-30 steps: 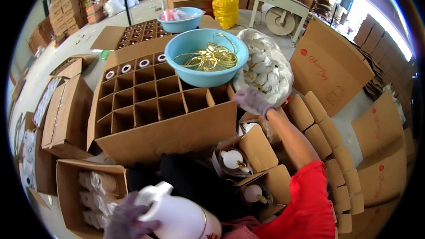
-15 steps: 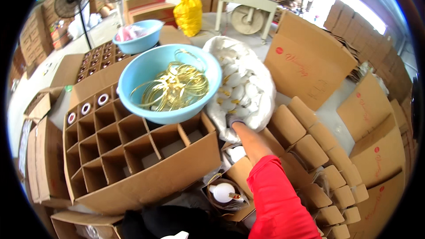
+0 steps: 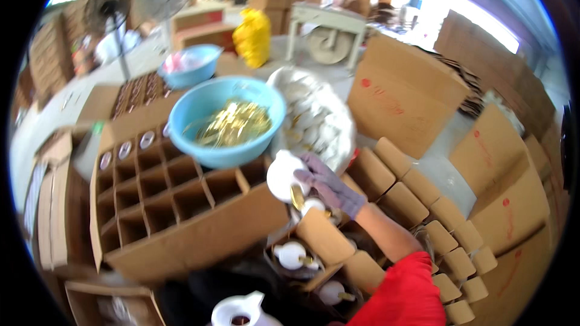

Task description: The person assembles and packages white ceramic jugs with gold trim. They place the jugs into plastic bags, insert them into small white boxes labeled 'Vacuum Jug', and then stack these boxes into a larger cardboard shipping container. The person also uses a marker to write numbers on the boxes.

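My right hand (image 3: 329,184), in a greyish-purple glove, grips a round white lid (image 3: 285,176) with a gold-coloured piece at its lower edge. It hangs over the open carton flaps, just in front of a white sack (image 3: 347,121) full of similar white pieces. Below the hand, white vessels with gold-coloured pieces stand in carton cells, one white vessel (image 3: 291,255) beside my legs. A white spouted jug (image 3: 241,309) shows at the lower edge, cut off by the frame; what supports it is hidden. My left hand is out of view.
A light-blue basin (image 3: 181,139) of gold-coloured strips rests on a divided carton (image 3: 193,235). Several open flaps (image 3: 402,202) rise at the right. Behind are a smaller blue basin (image 3: 208,66), a yellow bag (image 3: 251,39), fans and a large upright carton (image 3: 405,90).
My right hand has come out of the white sack toward me, bringing a white lid. The view has shifted, and more of the white jug shows at the bottom.
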### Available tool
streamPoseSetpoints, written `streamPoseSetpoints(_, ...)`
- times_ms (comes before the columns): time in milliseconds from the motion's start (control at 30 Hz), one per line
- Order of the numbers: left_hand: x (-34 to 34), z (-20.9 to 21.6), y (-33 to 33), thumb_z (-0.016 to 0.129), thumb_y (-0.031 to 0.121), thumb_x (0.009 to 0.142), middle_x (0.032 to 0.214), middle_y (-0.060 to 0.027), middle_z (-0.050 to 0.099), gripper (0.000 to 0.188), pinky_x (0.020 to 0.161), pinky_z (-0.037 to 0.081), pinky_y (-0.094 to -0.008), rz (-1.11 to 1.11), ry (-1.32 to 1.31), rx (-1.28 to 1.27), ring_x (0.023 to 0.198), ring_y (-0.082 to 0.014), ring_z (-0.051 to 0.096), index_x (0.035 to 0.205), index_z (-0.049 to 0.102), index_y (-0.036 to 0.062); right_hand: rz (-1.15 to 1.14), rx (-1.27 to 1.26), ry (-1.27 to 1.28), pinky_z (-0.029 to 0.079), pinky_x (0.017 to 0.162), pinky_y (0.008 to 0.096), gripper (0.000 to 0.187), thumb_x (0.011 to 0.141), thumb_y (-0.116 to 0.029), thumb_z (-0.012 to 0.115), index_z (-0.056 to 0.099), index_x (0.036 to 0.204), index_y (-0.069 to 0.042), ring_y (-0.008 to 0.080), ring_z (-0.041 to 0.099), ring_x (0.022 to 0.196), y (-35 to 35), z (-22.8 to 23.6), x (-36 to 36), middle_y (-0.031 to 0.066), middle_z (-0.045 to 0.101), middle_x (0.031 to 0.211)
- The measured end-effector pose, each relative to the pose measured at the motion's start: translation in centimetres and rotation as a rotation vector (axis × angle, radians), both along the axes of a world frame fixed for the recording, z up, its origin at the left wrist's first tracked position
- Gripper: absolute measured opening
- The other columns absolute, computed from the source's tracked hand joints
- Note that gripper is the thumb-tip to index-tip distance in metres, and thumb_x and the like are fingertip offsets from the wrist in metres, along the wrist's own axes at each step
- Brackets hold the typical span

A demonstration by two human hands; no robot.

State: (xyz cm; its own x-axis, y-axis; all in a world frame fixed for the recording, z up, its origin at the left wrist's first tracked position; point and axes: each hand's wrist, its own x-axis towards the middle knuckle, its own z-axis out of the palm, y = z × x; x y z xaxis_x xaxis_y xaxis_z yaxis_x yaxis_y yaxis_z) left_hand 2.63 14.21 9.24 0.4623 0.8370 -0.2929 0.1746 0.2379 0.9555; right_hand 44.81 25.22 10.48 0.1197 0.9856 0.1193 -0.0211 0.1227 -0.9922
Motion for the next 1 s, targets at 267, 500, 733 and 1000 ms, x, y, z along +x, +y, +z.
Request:
streamPoseSetpoints(267, 0.4, 2.1, -5.3, 0.065, 0.008, 0.078, 0.113, -0.0125, 0.066, 0.047, 0.09, 0.049, -0.0326, -0.1, 0.024, 0.232, 0.101, -0.023, 0.065, 0.124, 0.059, 0.0027, 0.66, 0.421, -0.834, 0.048, 0.085, 0.0374, 0.03, 0.089, -0.022, 0.059, 0.064, 0.118, -0.016, 0.0331, 0.059, 0.093, -9.7, -0.1, -13.5, 0.0117, 0.063, 0.101)
streamPoseSetpoints(500, -1.5, 0.7, -8.7, 0.068, 0.012, 0.076, 0.112, -0.0156, 0.065, 0.048, 0.089, 0.05, -0.0348, 0.022, 0.027, 0.397, 0.099, -0.031, 0.065, 0.123, 0.059, 0.0058, 0.908, 0.278, -1.048, 0.047, 0.089, 0.0432, 0.072, 0.079, -0.043, 0.072, 0.048, 0.131, 0.001, 0.0361, 0.059, 0.1, -12.6, 5.3, -16.5, 0.0175, 0.059, 0.114)
streamPoseSetpoints(733, -1.8, 0.1, -8.6, 0.066, 0.011, 0.079, 0.111, -0.0106, 0.068, 0.048, 0.09, 0.049, -0.0309, -0.064, -0.002, 0.314, 0.099, -0.0177, 0.065, 0.125, 0.059, 0.0028, 1.173, 0.27, -1.069, 0.045, 0.095, 0.0434, 0.081, 0.075, -0.042, 0.077, 0.044, 0.136, 0.0, 0.0369, 0.054, 0.113, -12.5, 6.1, -16.8, 0.0214, 0.053, 0.124)
streamPoseSetpoints(1000, -3.1, 0.4, -8.9, 0.067, 0.012, 0.08, 0.115, -0.0118, 0.067, 0.048, 0.093, 0.048, -0.0318, -0.095, -0.077, 0.273, 0.104, -0.0201, 0.064, 0.127, 0.059, 0.0046, 0.717, -0.465, -1.702, 0.048, 0.09, 0.0403, 0.058, 0.081, -0.041, 0.07, 0.059, 0.123, -0.002, 0.0327, 0.061, 0.103, -9.6, 4.7, -18.5, 0.019, 0.064, 0.111)
